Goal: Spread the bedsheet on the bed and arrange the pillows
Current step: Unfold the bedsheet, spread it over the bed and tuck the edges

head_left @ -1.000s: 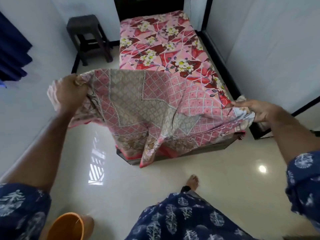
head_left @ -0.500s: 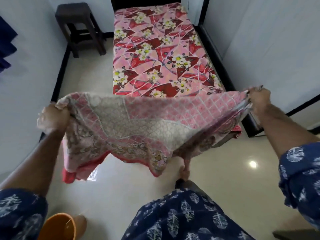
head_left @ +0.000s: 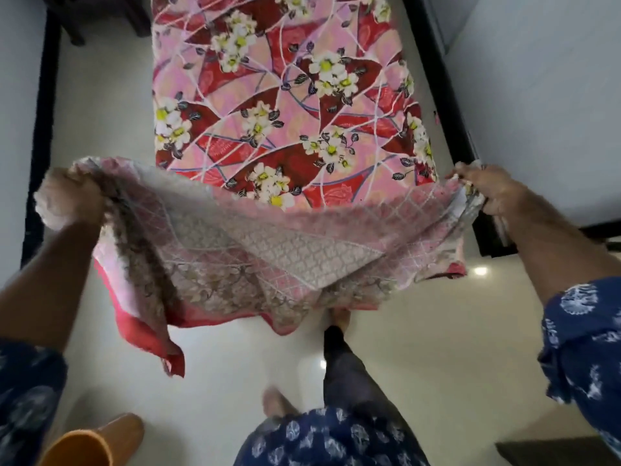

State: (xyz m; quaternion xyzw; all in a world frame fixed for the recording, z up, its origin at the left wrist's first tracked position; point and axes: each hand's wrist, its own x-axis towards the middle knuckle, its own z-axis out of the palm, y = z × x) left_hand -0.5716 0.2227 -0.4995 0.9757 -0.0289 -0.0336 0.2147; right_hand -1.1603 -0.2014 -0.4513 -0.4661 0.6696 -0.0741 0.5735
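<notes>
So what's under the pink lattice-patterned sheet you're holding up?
Under the pink lattice-patterned sheet, held by the left hand and right hand, glossy pale floor and one foot show. The near end of the floral-covered bed is hidden.

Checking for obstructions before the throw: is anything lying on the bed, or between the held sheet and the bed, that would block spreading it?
Nothing visible does. The left hand and right hand hold the pink bedsheet stretched at the foot of the bed, whose floral surface shows nothing lying on it. Its head end is out of frame.
</notes>
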